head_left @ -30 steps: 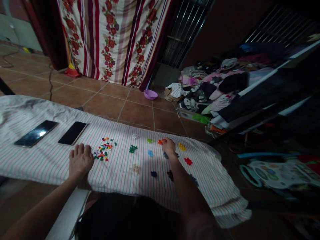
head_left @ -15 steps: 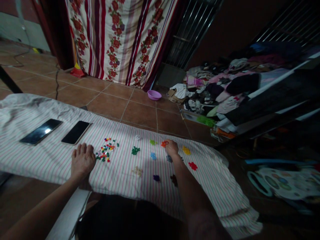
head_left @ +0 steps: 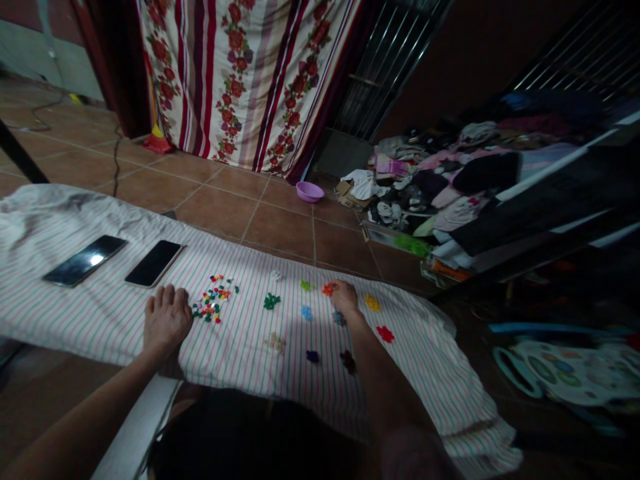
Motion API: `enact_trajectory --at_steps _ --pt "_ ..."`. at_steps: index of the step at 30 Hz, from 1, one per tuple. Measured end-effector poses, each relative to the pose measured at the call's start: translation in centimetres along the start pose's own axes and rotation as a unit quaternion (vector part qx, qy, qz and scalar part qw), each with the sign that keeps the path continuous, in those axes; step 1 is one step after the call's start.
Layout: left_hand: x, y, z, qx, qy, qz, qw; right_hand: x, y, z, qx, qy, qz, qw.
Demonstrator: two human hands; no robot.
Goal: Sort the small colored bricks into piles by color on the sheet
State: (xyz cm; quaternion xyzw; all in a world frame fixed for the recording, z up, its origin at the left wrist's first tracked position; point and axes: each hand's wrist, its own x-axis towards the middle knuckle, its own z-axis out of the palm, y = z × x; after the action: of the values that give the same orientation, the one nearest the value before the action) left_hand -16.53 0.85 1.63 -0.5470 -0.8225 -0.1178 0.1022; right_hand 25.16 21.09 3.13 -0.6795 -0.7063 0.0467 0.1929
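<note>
My left hand [head_left: 167,317] lies flat on the striped cloth [head_left: 225,360], just left of a mixed scatter of small coloured pieces [head_left: 213,300]. My right hand [head_left: 345,297] is at the orange pile [head_left: 329,289], fingers bent together; whatever they may hold is too small to make out. Around it lie small one-colour piles: yellow [head_left: 373,302], red [head_left: 385,334], grey [head_left: 339,319], light blue [head_left: 307,313], lime [head_left: 306,285], dark green [head_left: 271,301], white [head_left: 277,275], beige [head_left: 276,342], dark purple [head_left: 313,357] and brown [head_left: 348,361].
Two phones [head_left: 85,261] [head_left: 154,263] lie at the left of the cloth. Beyond the table are a purple basin [head_left: 309,192] on the tiled floor, a floral curtain [head_left: 230,80] and heaped clothes [head_left: 440,167]. A dark bar slants across the right side.
</note>
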Motion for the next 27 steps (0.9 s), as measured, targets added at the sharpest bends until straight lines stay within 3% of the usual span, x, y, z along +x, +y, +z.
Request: enact_trajectory --at_steps 9,19,27 --pt "0.2 0.0 -0.4 0.0 -0.016 -0.002 1.0 -1.3 -3.0 0.4 0.002 0.022 -0.059 0.998" --pt "0.3 -0.2 -0.3 -0.067 -0.012 -0.013 0.998 -5.2 -9.3 1.9 0.082 -0.024 -0.145 0.986" --pt "0.4 -0.2 -0.3 -0.059 -0.021 -0.016 0.998 -9.9 -16.2 4.1 0.166 -0.089 -0.206 0.96"
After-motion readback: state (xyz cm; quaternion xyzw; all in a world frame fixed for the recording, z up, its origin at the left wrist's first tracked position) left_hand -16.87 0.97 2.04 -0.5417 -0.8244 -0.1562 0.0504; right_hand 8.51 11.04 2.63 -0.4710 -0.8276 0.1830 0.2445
